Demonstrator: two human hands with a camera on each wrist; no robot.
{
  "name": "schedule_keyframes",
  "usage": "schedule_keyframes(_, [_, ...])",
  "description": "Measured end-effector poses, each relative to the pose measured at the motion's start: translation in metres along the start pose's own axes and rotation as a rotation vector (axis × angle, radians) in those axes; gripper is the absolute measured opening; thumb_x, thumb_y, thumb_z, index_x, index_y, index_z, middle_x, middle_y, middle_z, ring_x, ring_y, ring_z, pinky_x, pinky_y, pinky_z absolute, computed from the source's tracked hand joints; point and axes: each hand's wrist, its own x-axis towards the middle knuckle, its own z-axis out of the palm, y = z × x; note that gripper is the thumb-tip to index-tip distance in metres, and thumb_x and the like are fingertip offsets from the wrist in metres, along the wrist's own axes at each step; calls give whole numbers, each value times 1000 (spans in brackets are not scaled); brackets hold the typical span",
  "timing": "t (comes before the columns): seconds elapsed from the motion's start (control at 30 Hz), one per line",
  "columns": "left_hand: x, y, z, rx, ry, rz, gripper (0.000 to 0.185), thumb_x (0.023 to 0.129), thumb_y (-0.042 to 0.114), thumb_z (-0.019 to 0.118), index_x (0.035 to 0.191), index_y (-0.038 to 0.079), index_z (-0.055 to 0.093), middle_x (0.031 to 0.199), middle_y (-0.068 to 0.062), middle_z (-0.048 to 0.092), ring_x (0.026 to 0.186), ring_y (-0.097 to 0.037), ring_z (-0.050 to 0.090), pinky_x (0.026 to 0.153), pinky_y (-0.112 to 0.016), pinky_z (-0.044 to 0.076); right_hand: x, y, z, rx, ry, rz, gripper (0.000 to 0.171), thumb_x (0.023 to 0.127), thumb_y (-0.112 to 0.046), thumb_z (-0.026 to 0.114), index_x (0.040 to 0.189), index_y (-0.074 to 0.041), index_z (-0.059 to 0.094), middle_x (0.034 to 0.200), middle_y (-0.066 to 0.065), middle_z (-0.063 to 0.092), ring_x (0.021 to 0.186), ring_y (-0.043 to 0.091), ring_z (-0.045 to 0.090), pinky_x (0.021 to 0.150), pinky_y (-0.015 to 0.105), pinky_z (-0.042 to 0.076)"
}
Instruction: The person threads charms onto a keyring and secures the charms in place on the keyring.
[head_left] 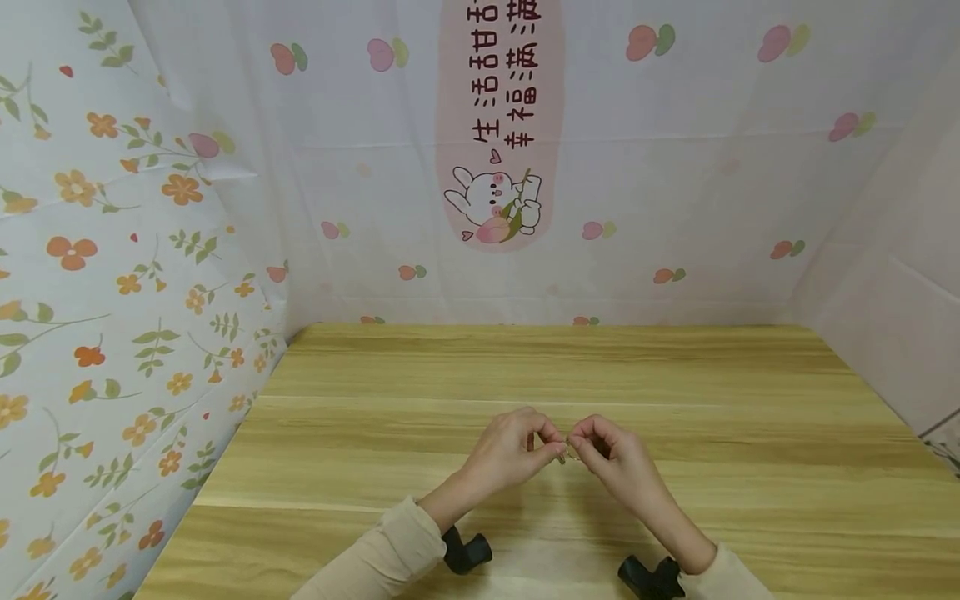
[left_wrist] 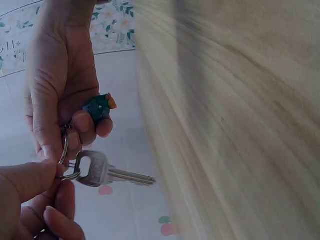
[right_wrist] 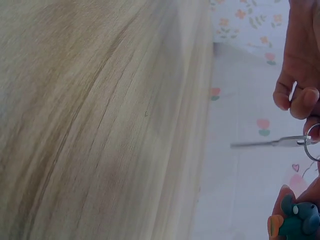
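Observation:
Both hands meet over the wooden table, fingertip to fingertip, at a metal key ring (left_wrist: 65, 147). My left hand (head_left: 506, 454) pinches the ring beside the key, between thumb and fingers. From the other side my right hand (head_left: 622, 467) pinches the ring, and a small blue-green figure charm (left_wrist: 96, 108) with an orange part lies against its curled fingers. A silver key (left_wrist: 95, 170) hangs on the ring, its blade pointing away from the fingers. In the right wrist view the key (right_wrist: 272, 143) appears edge-on, between the left hand above and the charm below.
The wooden table (head_left: 465, 375) spreads out around the hands. Black wrist mounts (head_left: 467, 552) sit beneath both forearms. A white cloth (head_left: 337, 183) with a rabbit print hangs behind the table, and a flowered cloth (head_left: 112, 292) hangs at the left.

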Motion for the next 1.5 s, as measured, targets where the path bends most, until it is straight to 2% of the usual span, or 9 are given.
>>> schedule_keyframes(0.13, [-1, -2, 2, -52, 30, 8, 7, 87, 17, 69, 80, 15, 69, 83, 4, 63, 51, 0, 37, 46, -15, 31, 0, 2, -1, 18, -1, 34, 8, 91, 0, 58, 85, -5, 61, 62, -6, 48, 50, 1, 41, 43, 22, 38])
schedule_keyframes(0.23, [-1, -3, 1, -50, 9, 5, 8, 86, 18, 69, 79, 15, 69, 83, 5, 63, 51, 1, 37, 45, -16, 31, 0, 3, 0, 14, 5, 26, 9, 90, 2, 59, 84, -5, 61, 62, -6, 49, 50, 0, 41, 42, 22, 37])
schedule_keyframes(0.37, [0, -2, -1, -6, -35, -11, 9, 87, 20, 68, 80, 15, 70, 82, 6, 63, 50, 1, 38, 45, -15, 32, 0, 1, 1, -61, 14, -48, 14, 86, 5, 62, 82, -8, 62, 64, -9, 51, 53, -3, 38, 43, 20, 37])
schedule_keyframes(0.53, [0, -2, 0, 9, -23, -16, 10, 88, 21, 67, 79, 16, 70, 81, 7, 63, 50, 0, 38, 46, -16, 32, 0, 0, 3, -148, 38, -122, 19, 83, 6, 65, 80, -12, 62, 65, -12, 51, 55, -4, 39, 44, 18, 37])
schedule_keyframes(0.73, [-1, -4, 2, -52, 24, -10, 9, 87, 18, 68, 79, 15, 69, 79, 5, 62, 54, 1, 38, 48, -15, 32, 1, 0, 1, -78, 26, -60, 13, 87, 3, 62, 83, -10, 62, 66, -9, 52, 55, -2, 41, 45, 20, 38])
schedule_keyframes(0.87, [-1, -5, 2, -84, 19, -9, 8, 87, 17, 68, 79, 14, 69, 81, 3, 62, 53, 0, 38, 48, -15, 31, 1, 1, 0, -56, 21, -29, 12, 88, 3, 61, 83, -9, 62, 66, -8, 51, 55, -2, 41, 45, 20, 38])
schedule_keyframes(1.13, [0, -2, -1, -35, -64, -71, 10, 87, 22, 68, 79, 15, 69, 83, 7, 61, 50, -1, 39, 45, -16, 32, 1, -1, 2, -166, 33, -124, 22, 81, 10, 65, 79, -12, 61, 67, -11, 52, 56, -4, 40, 45, 18, 38])
schedule_keyframes(1.27, [0, -1, 0, -32, -48, -69, 10, 87, 20, 68, 79, 15, 69, 82, 7, 61, 52, -1, 39, 47, -16, 32, 1, -1, 2, -152, 32, -114, 20, 83, 7, 65, 80, -12, 61, 68, -11, 54, 58, -4, 42, 46, 18, 39])
schedule_keyframes(1.5, [-1, -3, 2, -88, 0, -28, 7, 86, 16, 69, 79, 13, 69, 80, 4, 61, 52, 0, 38, 47, -15, 31, 0, 0, -1, -68, 25, -46, 11, 88, 2, 61, 83, -8, 62, 65, -8, 51, 54, -1, 41, 45, 20, 38])
